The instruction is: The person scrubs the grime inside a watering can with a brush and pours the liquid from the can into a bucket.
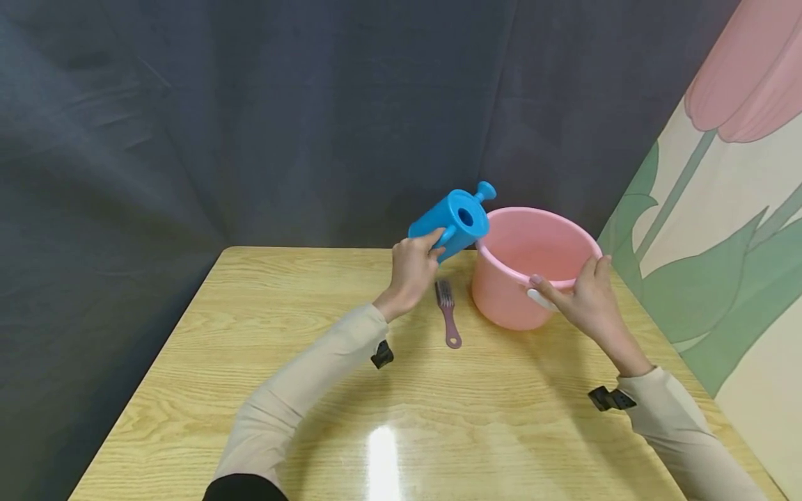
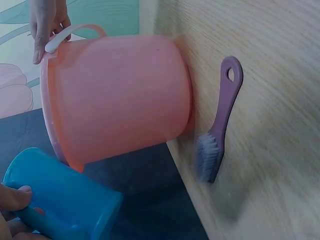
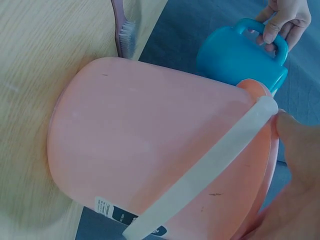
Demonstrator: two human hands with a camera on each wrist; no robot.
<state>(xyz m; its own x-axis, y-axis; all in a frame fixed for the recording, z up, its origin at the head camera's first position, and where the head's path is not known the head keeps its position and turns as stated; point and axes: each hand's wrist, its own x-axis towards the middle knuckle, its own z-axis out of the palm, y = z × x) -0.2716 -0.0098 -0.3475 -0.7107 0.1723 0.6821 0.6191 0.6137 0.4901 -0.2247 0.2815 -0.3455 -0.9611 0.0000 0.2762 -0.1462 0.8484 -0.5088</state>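
Note:
My left hand [image 1: 413, 268] grips the handle of a blue watering can [image 1: 447, 216], held tilted above the table with its top opening and spout toward a pink bucket [image 1: 510, 296]. In the head view the can's edge overlaps the bucket's left rim. On the bucket's near right side, my right hand [image 1: 585, 299] holds the rim, thumb and fingers spread along it. The bucket's white handle [image 3: 200, 182] hangs down its outer side in the right wrist view. A purple brush [image 1: 449, 316] with pale bristles lies on the table, left of the bucket.
The light wooden table [image 1: 250, 362] ends at a dark curtain [image 1: 313, 125] behind and on the left. Along the right side runs a wall [image 1: 708, 243] painted with a flower and leaves. The bucket stands near the table's back right corner.

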